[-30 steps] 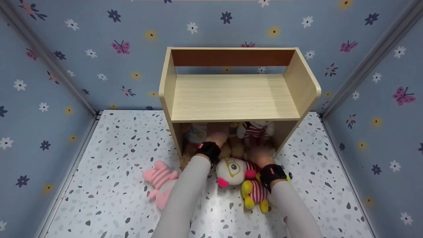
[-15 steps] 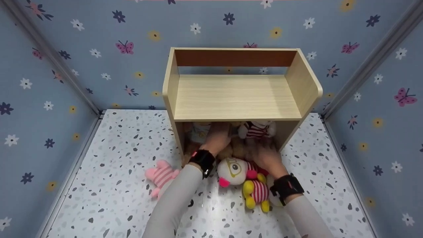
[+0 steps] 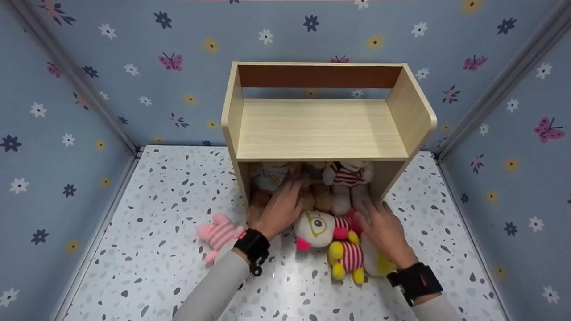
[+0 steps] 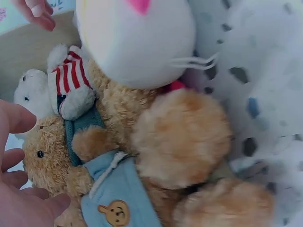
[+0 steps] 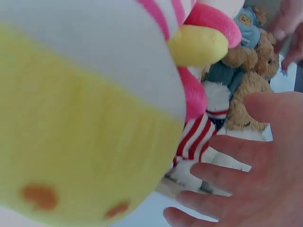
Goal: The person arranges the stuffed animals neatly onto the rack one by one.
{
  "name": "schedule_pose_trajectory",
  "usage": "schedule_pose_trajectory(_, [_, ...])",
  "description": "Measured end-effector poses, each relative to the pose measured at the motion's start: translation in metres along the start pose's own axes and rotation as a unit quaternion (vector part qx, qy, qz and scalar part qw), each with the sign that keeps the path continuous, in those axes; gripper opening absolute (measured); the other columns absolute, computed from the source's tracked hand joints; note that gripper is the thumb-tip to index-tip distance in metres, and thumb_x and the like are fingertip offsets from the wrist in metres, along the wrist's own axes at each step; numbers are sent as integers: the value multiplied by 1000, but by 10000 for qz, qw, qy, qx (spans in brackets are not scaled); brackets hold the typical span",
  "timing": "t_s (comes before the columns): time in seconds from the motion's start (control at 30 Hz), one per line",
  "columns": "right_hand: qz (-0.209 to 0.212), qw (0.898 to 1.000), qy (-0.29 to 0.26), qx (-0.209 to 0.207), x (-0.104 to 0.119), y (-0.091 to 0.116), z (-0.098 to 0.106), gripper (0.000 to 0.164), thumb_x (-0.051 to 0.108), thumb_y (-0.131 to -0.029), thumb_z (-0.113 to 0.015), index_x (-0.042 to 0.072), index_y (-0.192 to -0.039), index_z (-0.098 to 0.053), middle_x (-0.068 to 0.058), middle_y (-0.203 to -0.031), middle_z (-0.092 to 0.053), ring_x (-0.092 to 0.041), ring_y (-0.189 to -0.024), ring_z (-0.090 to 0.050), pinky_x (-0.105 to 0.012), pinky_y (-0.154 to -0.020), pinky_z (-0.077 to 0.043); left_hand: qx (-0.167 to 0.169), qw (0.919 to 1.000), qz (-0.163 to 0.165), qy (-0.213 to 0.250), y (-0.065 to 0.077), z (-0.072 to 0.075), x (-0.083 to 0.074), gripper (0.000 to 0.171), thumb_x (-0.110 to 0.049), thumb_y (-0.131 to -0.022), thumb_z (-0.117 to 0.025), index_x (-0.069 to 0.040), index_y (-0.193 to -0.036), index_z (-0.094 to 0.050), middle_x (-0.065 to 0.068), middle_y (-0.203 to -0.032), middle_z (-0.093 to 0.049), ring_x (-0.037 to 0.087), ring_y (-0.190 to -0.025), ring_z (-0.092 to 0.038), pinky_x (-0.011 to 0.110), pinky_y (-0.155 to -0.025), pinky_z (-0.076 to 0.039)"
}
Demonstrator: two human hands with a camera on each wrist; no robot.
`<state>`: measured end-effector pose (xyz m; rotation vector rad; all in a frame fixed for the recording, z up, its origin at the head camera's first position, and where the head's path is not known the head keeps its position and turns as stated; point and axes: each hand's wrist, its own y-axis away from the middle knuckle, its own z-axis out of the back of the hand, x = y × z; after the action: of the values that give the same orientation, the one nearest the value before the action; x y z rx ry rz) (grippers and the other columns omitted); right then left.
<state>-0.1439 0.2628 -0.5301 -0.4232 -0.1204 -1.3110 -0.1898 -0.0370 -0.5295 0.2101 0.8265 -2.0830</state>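
My left hand (image 3: 281, 209), fingers stretched out, reaches to the mouth of the shelf's lower compartment. Beside it sits a teddy bear (image 4: 123, 189) in a light blue outfit; a second brown bear (image 4: 125, 101) with teal clothing sits further right. A white plush toy (image 3: 348, 176) in a red-striped shirt fills the compartment's right end. My right hand (image 3: 387, 229), fingers spread, is just outside that end, above a yellow plush toy (image 3: 350, 256) with a striped body. Touching that toy is a white-headed plush toy (image 3: 314, 229) with pink ears. Neither hand holds anything.
The pale wooden shelf (image 3: 321, 129) stands near the flowered back wall (image 3: 285, 40). A pink striped plush toy (image 3: 218, 234) lies on the speckled floor (image 3: 165, 196), partly behind my left forearm. Side walls rise at left and right.
Both hands have drawn back out of the lower compartment, the right one further and to the right. The seated toys inside show more plainly. My view has shifted slightly.
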Motion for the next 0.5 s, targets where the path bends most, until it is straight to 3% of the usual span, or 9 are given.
schedule_pose_trajectory(0.07, [-274,9994,-103,185,-2,6,3,46,30,-103,-65,2,-139,-63,-26,-140,-59,-50,-129,-53,-65,-99,-48,48,9999,118,44,12,2,2,56,-4,-101,-62,1,-153,-42,28,-162,-31,47,-148,-32,50,-120,-33])
schedule_pose_trajectory(0.27, [-722,9947,-345,641,-11,17,9,47,31,-105,-61,1,-141,-61,-27,-148,-53,-45,-134,-50,-63,-106,-43,234,9976,651,28,45,12,8,51,-9,-99,-67,1,-146,-50,23,-159,-39,43,-145,-40,50,-115,-40])
schedule_pose_trajectory(0.5, [-1215,9848,-840,908,-26,30,10,53,39,-108,-55,2,-145,-57,-24,-150,-52,-44,-131,-55,-63,-106,-44,193,9949,963,224,77,30,22,47,-6,-95,-70,2,-139,-56,23,-148,-51,38,-136,-50,51,-113,-42])
